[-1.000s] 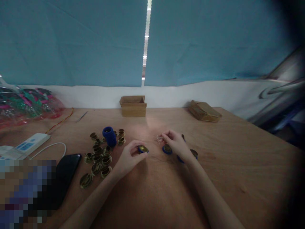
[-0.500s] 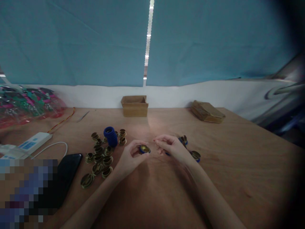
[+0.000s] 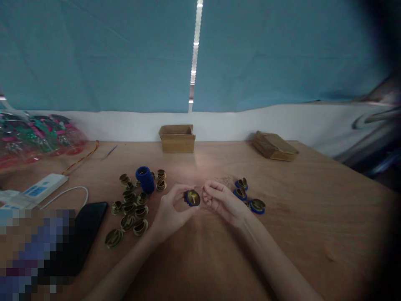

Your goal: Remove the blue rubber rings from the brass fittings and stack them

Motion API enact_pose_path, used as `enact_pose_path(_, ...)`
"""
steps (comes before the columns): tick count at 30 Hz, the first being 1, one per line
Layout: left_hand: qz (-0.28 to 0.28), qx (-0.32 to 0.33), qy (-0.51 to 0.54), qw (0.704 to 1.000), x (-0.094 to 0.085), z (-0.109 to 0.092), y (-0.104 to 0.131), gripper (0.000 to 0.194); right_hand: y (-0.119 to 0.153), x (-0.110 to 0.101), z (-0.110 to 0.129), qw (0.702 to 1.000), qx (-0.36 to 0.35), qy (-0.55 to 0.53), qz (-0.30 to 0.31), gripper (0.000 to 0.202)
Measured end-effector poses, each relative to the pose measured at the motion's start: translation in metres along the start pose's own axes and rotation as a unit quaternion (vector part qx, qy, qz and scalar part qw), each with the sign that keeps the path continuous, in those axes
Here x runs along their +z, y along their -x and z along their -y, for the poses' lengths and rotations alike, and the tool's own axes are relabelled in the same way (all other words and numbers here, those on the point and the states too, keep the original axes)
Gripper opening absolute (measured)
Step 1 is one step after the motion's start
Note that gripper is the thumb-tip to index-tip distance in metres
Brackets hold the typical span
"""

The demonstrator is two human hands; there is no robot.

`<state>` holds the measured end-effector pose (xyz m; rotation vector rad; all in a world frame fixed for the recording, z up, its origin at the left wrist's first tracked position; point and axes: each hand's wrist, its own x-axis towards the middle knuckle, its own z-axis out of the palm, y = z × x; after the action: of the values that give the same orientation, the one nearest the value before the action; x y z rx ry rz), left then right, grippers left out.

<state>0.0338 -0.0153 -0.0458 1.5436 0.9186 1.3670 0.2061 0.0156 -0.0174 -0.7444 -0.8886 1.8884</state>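
My left hand grips a round brass cap with a blue ring between thumb and fingers, its hollow face turned up toward me. Just right of it, my right hand is closed in a pinch; whatever its fingertips hold is too small to make out. Several brass caps lie loose left of my left hand, around a stack of blue rings. Beyond my right hand, brass caps with blue rings rest on the table. A patch of tiny pieces lies behind my right fingers.
An open cardboard box stands against the back wall, and a crumpled brown box sits to its right. On the left are a black phone, a white power strip, a pair of tweezers and plastic-wrapped items.
The cap in my left hand has shifted slightly right and tilted, showing more of its inside. My right hand has turned and drawn slightly back, uncovering ringed caps and the patch of tiny pieces.
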Motion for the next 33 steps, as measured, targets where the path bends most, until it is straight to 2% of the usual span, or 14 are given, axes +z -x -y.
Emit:
enact_pose_path(7,0.0,0.023,-0.017,1.0,0.001,-0.003,0.0,0.041,-0.003,-0.003,-0.005,0.999,-0.005,-0.042,-0.015,0.016)
enact_pose_path(11,-0.022,0.038,-0.045,0.998,0.0,-0.004,-0.001,0.043,-0.004,-0.002,-0.006,0.998,-0.022,-0.056,-0.031,0.017)
enact_pose_path(16,-0.034,0.022,-0.047,0.998,0.0,-0.002,-0.001,0.048,-0.005,-0.001,-0.006,0.999,-0.019,-0.035,-0.037,0.02)
enact_pose_path(22,-0.024,0.005,-0.039,0.999,0.001,-0.001,0.0,0.049,-0.005,0.003,-0.009,0.997,0.0,0.005,-0.08,0.031)
enact_pose_path(25,-0.026,0.005,-0.039,0.999,0.001,0.0,0.001,0.048,-0.005,0.004,-0.01,0.994,0.005,0.056,-0.091,0.038)
enact_pose_path(29,-0.031,0.003,-0.046,0.998,0.001,0.0,0.001,0.048,-0.005,0.003,-0.012,0.978,-0.005,0.185,-0.094,0.045)
enact_pose_path(31,-0.028,0.005,-0.05,0.998,0.001,0.0,0.001,0.045,-0.006,0.001,-0.013,0.953,-0.046,0.281,-0.106,0.045)
enact_pose_path(33,-0.022,0.006,-0.053,0.998,0.0,-0.001,0.001,0.042,-0.007,-0.001,-0.013,0.904,-0.116,0.389,-0.13,0.044)
